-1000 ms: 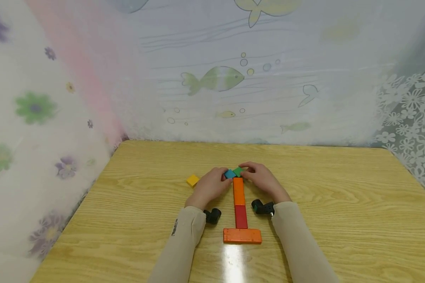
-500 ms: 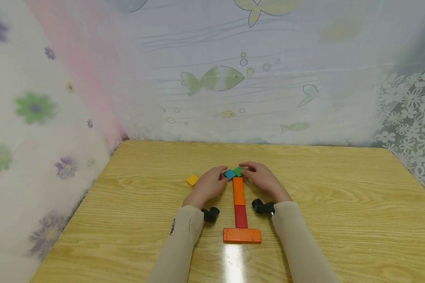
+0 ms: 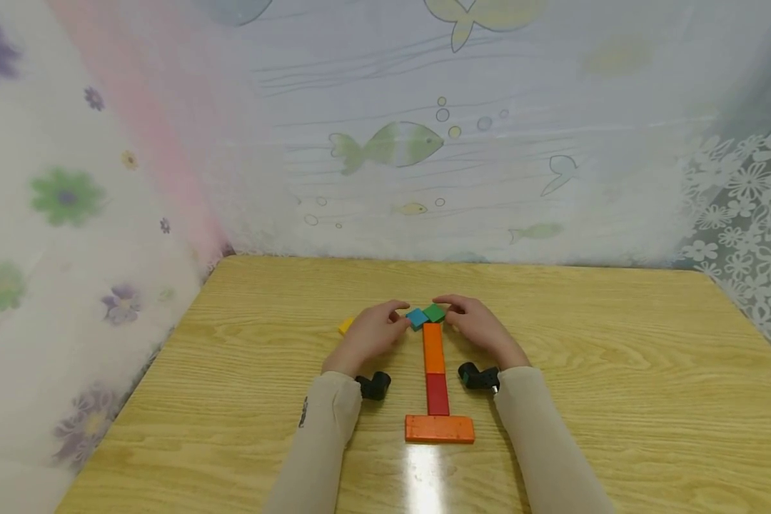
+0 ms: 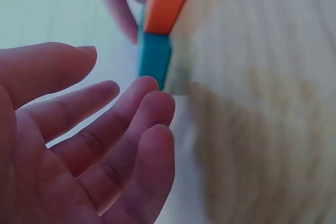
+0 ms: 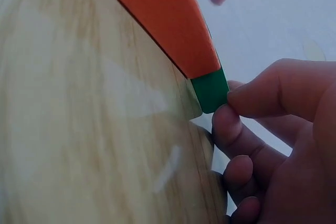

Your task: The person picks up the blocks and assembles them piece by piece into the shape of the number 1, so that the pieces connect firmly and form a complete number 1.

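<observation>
A blue square block (image 3: 417,318) and a green square block (image 3: 434,313) lie corner to corner at the far end of an orange block (image 3: 433,348). My left hand (image 3: 374,330) stands left of the blue block, fingers loosely bent and holding nothing. In the left wrist view, its fingertips overlap the lower end of the blue block (image 4: 155,59). At the green block's right corner is my right hand (image 3: 480,328). Its thumb tip appears to touch the edge of the green block (image 5: 211,92) in the right wrist view, while the index finger arches beyond the block.
A red block (image 3: 437,394) continues the row toward me, ending at a crosswise orange block (image 3: 440,429). Partly behind the left hand lies a yellow block (image 3: 346,325). Patterned curtains rise behind and left of the wooden table (image 3: 617,371).
My left hand has let go of the blue block and drawn back left, covering more of the yellow block. The right thumb has eased slightly off the green block, which shows more fully.
</observation>
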Action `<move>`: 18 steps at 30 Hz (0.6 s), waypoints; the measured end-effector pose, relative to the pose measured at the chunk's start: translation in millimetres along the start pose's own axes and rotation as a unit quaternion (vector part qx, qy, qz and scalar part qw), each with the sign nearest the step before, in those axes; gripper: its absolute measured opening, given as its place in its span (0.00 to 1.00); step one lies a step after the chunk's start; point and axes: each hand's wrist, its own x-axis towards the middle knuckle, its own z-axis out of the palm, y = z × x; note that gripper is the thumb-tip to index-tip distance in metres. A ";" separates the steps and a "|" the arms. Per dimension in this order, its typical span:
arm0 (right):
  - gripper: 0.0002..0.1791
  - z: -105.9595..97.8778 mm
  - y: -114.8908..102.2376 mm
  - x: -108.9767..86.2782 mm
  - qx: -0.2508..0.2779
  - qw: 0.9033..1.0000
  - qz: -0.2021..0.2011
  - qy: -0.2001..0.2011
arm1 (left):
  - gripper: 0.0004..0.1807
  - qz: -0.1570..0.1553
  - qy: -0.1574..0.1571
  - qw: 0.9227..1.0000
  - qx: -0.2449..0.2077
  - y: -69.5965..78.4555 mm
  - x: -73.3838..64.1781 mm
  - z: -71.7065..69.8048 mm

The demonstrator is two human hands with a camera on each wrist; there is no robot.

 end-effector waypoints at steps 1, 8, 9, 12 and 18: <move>0.21 0.1 -0.3 0.0 -0.002 1.000 -0.001 0.001 | 0.22 0.001 0.004 1.000 -0.003 -1.4 0.1 -1.6; 0.20 0.5 -1.7 -0.3 -0.006 1.000 -0.005 0.001 | 0.21 0.000 0.022 0.999 -0.039 -11.8 -2.6 -16.0; 0.21 0.5 -1.5 -0.4 -0.005 1.000 -0.005 0.001 | 0.21 -0.003 0.025 0.999 -0.043 -13.2 -3.3 -17.8; 0.21 1.0 -0.4 -0.6 -0.006 1.000 -0.010 0.001 | 0.20 -0.011 0.033 0.998 -0.045 -17.9 -4.6 -21.8; 0.20 1.1 -0.9 -1.9 -0.006 1.000 -0.016 0.002 | 0.19 -0.049 0.059 0.996 -0.046 -21.5 -8.6 -26.9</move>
